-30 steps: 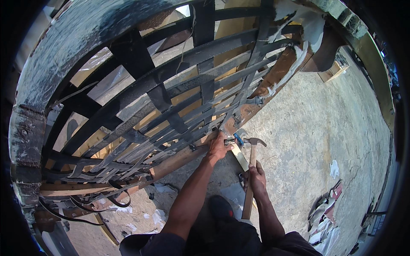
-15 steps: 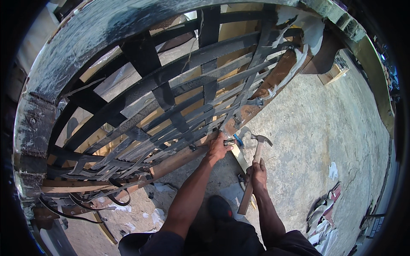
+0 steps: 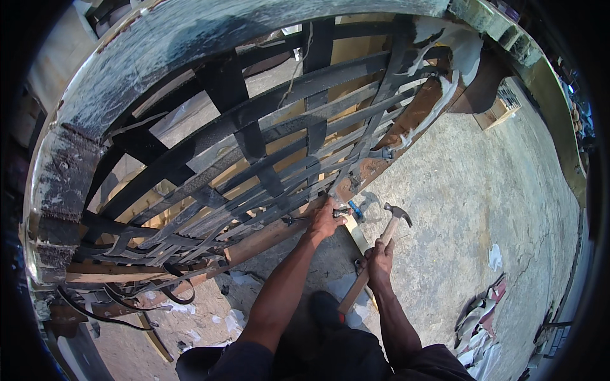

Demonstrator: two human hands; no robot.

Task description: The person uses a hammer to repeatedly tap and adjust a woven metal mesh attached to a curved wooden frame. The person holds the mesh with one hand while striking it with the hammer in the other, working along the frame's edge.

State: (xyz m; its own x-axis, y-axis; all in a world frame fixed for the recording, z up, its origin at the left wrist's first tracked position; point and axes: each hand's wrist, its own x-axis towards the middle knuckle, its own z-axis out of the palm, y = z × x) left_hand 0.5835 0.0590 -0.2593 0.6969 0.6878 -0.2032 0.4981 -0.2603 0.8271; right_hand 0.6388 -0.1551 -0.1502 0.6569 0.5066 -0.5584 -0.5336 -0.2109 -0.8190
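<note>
My left hand (image 3: 324,219) is closed on a short metal tool (image 3: 340,213) against the wooden rail (image 3: 244,244) of an old frame laced with black webbing straps (image 3: 267,140). My right hand (image 3: 380,260) grips a claw hammer (image 3: 396,217) by its wooden handle, the head raised to the right of my left hand, apart from the metal tool. A blue object (image 3: 356,209) shows just beside that tool; what it is I cannot make out. Torn white fabric (image 3: 435,108) clings to the rail's upper right part.
The frame's weathered top edge (image 3: 229,32) arches across the view. My shoe (image 3: 325,308) stands on the concrete floor (image 3: 464,171), among white scraps (image 3: 235,320). A crumpled fabric pile (image 3: 483,317) lies at the lower right, a slatted wooden piece (image 3: 495,111) at the upper right.
The hammer head has swung to the right and down, tilting the handle further, with my right hand shifting slightly. My left hand stays in place. The frame's top appears slightly lower in view.
</note>
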